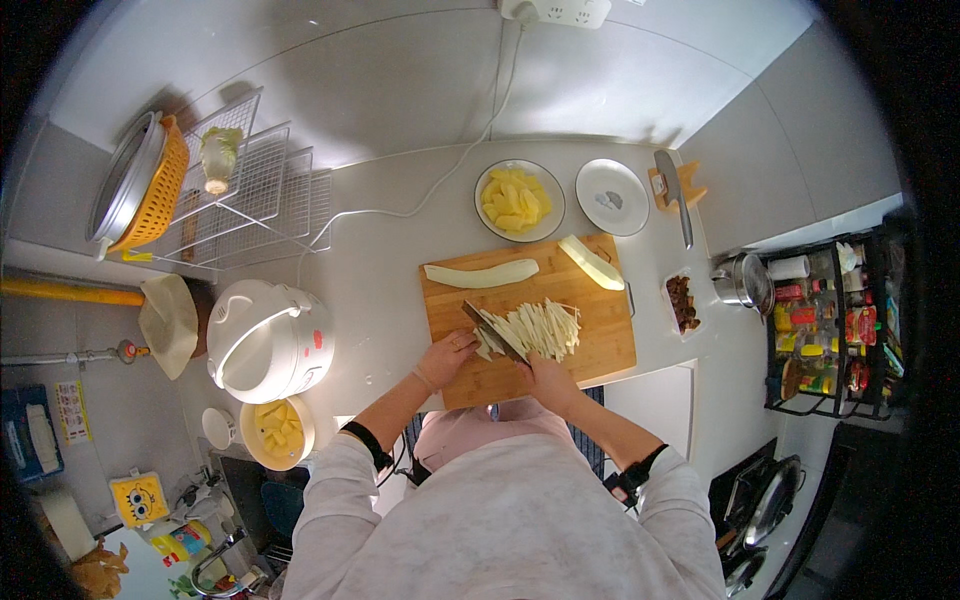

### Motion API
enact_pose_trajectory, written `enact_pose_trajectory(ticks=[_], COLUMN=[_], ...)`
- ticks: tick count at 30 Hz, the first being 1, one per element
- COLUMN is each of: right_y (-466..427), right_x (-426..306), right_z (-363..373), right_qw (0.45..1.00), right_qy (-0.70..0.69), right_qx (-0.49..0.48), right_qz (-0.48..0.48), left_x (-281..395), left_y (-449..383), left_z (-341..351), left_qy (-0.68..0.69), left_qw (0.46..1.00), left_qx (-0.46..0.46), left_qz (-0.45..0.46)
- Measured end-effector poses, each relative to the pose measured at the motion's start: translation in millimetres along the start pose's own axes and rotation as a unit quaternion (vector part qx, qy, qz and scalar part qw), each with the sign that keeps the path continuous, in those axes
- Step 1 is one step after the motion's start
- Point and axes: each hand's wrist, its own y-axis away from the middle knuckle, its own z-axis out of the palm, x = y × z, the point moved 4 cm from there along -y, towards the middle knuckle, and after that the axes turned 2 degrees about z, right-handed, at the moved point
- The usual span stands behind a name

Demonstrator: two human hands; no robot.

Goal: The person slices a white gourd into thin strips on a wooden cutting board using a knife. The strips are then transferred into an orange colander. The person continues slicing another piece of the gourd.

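Observation:
My right hand (553, 381) grips the handle of a kitchen knife (493, 331), whose blade lies slanted over pale cut pieces. Fingers of my left hand (448, 358) rest at the left of the blade, on or beside a few pale slices; whether they pinch any is hard to tell. Right of the blade spreads a pile of thin pale vegetable strips (546, 328) on a wooden cutting board (600, 330). A long peeled vegetable piece (481, 274) lies along the board's far edge, and another peeled piece (591, 262) lies slanted at its far right corner.
Behind the board stand a plate of yellow slices (516, 200) and a white plate (612, 197) with small grey bits. A second knife (675, 196) rests on an orange holder. To the right is a dish of brown pieces (682, 303); to the left, a white rice cooker (271, 341).

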Motion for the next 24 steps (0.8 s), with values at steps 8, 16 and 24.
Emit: enact_pose_trajectory(ticks=[8,16,24], right_y=[0.2,-22.9,-9.9], right_x=[-5.3,-11.8,-12.1], right_z=[13.5,22.9,17.3], right_qw=[1.0,0.999,1.0], right_qy=[-0.017,-0.047,-0.017], right_qx=[-0.02,-0.006,-0.017], right_qz=[-0.007,-0.003,-0.013], left_x=[-3.6,-9.1,-7.4], left_y=[-1.3,-5.9,-6.9], left_z=[1.9,-1.3,-1.6], left_qy=[-0.022,0.005,0.004], left_qw=[1.0,1.0,1.0], left_qx=[0.004,-0.001,-0.006], left_qz=[0.015,0.018,-0.011])
